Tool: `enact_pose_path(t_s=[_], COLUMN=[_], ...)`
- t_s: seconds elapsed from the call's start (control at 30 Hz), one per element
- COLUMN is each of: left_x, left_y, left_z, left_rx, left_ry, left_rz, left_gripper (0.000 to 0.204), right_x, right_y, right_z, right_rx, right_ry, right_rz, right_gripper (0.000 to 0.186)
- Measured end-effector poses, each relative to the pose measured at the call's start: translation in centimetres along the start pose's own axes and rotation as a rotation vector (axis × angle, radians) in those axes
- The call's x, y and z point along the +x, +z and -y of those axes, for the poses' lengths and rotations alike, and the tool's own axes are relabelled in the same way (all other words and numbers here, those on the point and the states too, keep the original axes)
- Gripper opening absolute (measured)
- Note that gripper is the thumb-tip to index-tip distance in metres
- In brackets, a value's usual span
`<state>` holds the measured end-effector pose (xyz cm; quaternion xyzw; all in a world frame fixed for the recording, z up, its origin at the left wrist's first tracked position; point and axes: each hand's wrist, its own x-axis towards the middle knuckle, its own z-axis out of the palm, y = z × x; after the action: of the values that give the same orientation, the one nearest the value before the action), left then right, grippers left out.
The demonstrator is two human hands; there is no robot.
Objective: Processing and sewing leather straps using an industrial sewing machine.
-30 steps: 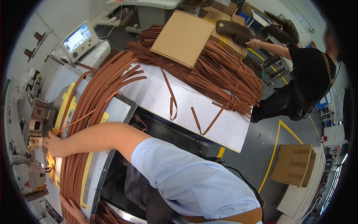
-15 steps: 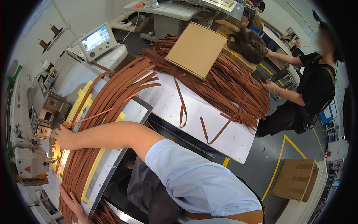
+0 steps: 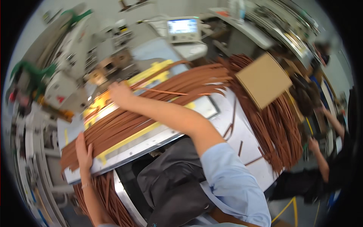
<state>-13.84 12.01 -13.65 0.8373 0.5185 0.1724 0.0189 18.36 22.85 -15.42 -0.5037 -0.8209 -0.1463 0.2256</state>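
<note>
My left hand (image 3: 84,151) rests with fingers stretched on the near-left end of long brown flat strips (image 3: 170,85), laid along a metal-edged machine table (image 3: 200,110) with yellow tape. My right arm reaches across these strips; my right hand (image 3: 121,94) has curled fingers at the lit metal fixture (image 3: 99,79) of the machine, next to a thin orange cord (image 3: 166,91). What is between those fingers is blurred and hidden.
Right of me, a white table (image 3: 245,138) bears a large strip pile (image 3: 283,134) and a flat cardboard box (image 3: 263,80). A co-worker in black (image 3: 336,159) holds dark brown material at far right. A control screen (image 3: 182,26) stands behind; a machine head (image 3: 62,85) is left.
The view has swung leftward and is blurred. My hands stay at about the same places on the work. The co-worker's second hand has come up near the dark material.
</note>
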Motion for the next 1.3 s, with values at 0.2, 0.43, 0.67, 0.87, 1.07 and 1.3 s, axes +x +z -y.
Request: enact_pose_path(t_s=[0.2, 0.43, 0.67, 0.87, 1.07, 1.3], left_x=[-0.8, -1.4, -2.0, -2.1, -2.2, -3.1], left_y=[-1.9, -1.7, -2.5, -2.0, -1.6, -1.5], left_z=[1.6, 3.8, 3.3, 3.9, 3.7, 2.7], left_rx=[0.129, 0.164, 0.174, 0.183, 0.159, 0.194], left_ry=[-0.027, -0.080, -0.118, -0.103, -0.136, -0.246], left_rz=[-0.010, -0.031, -0.062, -0.086, -0.101, -0.247], left_gripper=[0.063, 0.065, 0.065, 0.068, 0.069, 0.061], right_x=[-0.4, -9.4, -19.5, -19.4, -16.4, -16.4], right_y=[-2.7, -13.5, -17.7, -17.6, -13.7, -11.9], right_z=[-1.4, -11.0, -21.0, -16.6, -11.1, -10.7], right_rx=[0.070, 0.106, 0.160, 0.184, 0.120, 0.029], right_ry=[-0.123, -0.010, 0.517, 0.386, 0.191, 0.173], right_rz=[-0.020, -0.158, -0.273, -0.113, 0.037, 0.103], right_gripper=[0.015, 0.040, 0.041, 0.035, 0.051, 0.044])
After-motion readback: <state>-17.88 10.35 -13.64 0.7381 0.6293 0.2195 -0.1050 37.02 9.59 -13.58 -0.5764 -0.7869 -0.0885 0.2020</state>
